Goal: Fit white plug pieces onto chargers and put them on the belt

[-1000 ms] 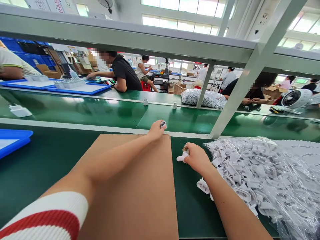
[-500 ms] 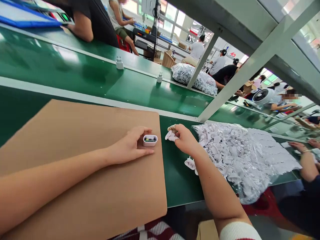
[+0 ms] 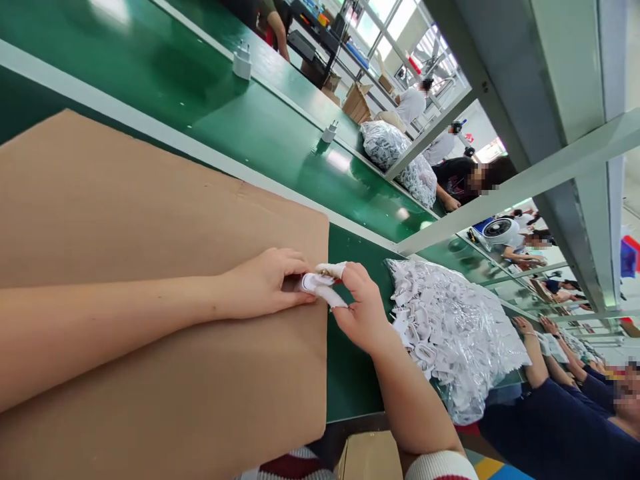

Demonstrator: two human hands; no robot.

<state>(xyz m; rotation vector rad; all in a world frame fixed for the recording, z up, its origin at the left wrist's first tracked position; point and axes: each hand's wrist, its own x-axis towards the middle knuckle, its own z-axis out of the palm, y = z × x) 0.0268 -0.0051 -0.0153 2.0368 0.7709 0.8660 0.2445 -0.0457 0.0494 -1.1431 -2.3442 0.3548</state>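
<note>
My left hand [image 3: 270,280] rests on the brown cardboard [image 3: 210,373] near its right edge, fingers curled round a white charger housing [image 3: 306,283]. Most of that housing is hidden by the fingers. My right hand [image 3: 363,310] meets it from the right, with white coverings on the thumb and forefinger. Between those two fingertips, against the housing's end, is a small white oval end cap [image 3: 317,280], partly covered; I cannot tell whether it is seated.
Right of my right hand lies a clear bag of white plastic parts [image 3: 450,327]. Two white plug chargers, one nearer [image 3: 243,61] and one farther [image 3: 329,131], stand along the green conveyor [image 3: 280,147]. A metal post [image 3: 450,217] rises beyond. Co-workers' arms [image 3: 535,353] are at the right.
My right hand has moved left with a white cap to the housing in my left hand. The housing's open end, with its circuit board, no longer shows. The view has tilted and turned right.
</note>
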